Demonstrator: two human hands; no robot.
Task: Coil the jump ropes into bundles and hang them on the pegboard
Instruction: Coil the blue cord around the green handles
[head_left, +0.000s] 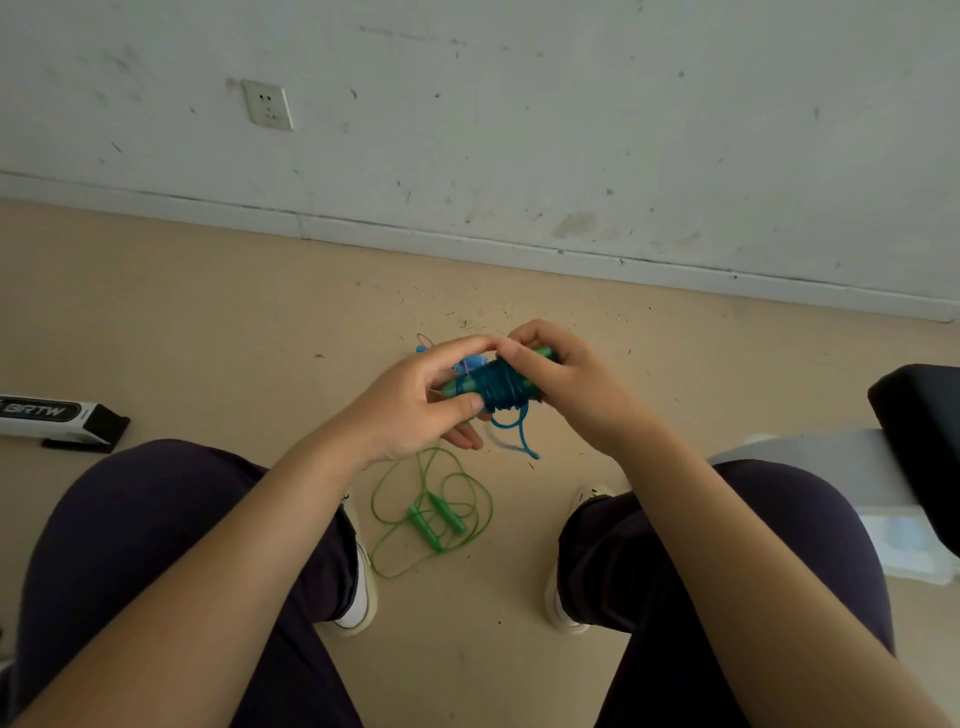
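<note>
Seated person, head view looking down past both knees to a tan floor (208, 322).

Left hand (410, 410): at centre frame, fingers curled round the left end of a bundle of teal plastic jump-rope handles wrapped in dark blue cord (496, 387). Thumb lies along the near side of the bundle; index finger arches over the top towards 1 o'clock and meets the other hand's fingertips.

Right hand (561, 379): just at 3 o'clock of the left hand, fingers curled over the right end of the same bundle, thumb pressed on the wraps. Both hands grip it; bundle is held in the air above the floor, lying roughly level, its right end tipped slightly up.

A loose blue cord tail (522, 436) hangs from the bundle towards 5 o'clock, ending free.

At 6 o'clock of the hands, on the floor between the two white shoes, lies a light green jump rope with green plastic handles (441, 519), uncoiled, its thin cord in loose loops, the two handles side by side near the middle.

At 11 o'clock of the bundle, partly hidden behind the left hand, a bit of light blue and red cord (423, 343) on the floor; cannot tell what it is.

At 9 o'clock, far left: white and black box lettered BRTW (57, 415). At 3 o'clock, far right: black cushion on a white bench (919, 415). At 11 o'clock on the scuffed white wall: white wall socket (268, 104).
</note>
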